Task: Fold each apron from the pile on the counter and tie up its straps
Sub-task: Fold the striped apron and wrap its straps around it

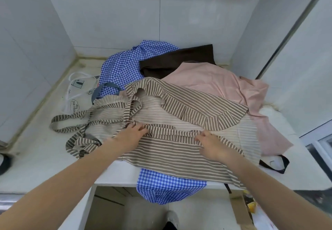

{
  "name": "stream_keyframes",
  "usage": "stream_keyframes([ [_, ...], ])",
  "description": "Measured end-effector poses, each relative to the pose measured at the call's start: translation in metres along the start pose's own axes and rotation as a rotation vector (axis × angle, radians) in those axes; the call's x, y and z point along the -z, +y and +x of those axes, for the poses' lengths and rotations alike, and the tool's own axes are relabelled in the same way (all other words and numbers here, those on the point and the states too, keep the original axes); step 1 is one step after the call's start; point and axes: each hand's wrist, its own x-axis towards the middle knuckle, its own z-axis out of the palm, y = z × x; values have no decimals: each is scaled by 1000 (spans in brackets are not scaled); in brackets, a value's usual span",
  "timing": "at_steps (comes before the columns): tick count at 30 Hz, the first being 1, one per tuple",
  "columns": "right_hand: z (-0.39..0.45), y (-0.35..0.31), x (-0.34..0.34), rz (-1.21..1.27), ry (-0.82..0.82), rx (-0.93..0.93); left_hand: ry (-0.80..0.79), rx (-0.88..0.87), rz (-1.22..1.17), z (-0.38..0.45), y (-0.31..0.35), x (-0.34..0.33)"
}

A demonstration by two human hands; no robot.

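A brown-and-cream striped apron (170, 150) lies spread on top of the pile on the white counter (45, 158). Its long straps (75, 122) trail in loops to the left. A strap band (172, 130) runs across the apron's middle. My left hand (133, 133) pinches this band near its left end, where the straps cross. My right hand (212, 144) grips the same band further right, fingers curled on it. Beneath lie a pink apron (224, 86), a dark brown apron (177, 61) and a blue gingham apron (124, 66), whose lower part (167, 186) hangs over the front edge.
A clear plastic bag (75, 93) with print lies at the back left of the counter. White tiled walls close in the back and both sides. A black strap (276, 165) pokes out at the right. A cardboard box (244, 210) stands on the floor, lower right.
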Motion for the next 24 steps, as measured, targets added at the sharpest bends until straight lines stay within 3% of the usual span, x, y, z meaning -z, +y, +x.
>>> stream_keyframes([
  [5, 6, 15, -17, 265, -67, -154, -134, 167, -507, 15, -14, 1],
  [7, 7, 20, -10, 345, -43, -182, -189, 217, -564, 22, -13, 13],
  [9, 11, 31, 1, 285, 89, -227, -236, 251, -534, 31, -9, 29],
  [11, 14, 36, 11, 164, 317, -155, -92, 246, -396, 36, -3, 49],
  [13, 22, 33, 19, 67, 496, 28, 270, 221, -288, 46, 1, 62],
  [15, 34, 21, 23, -130, 439, 96, 522, 157, -197, 56, 4, 70],
  [18, 49, 4, 27, -357, 405, 68, 629, 188, 0, 72, -3, 69],
  [20, 56, -1, 34, -436, 388, 52, 545, 252, 55, 80, -10, 67],
  [22, 59, 3, 57, -426, 341, 80, 453, 332, 50, 88, -17, 66],
  [24, 73, 20, 98, -299, 356, 31, 500, 356, 58, 96, -26, 71],
])
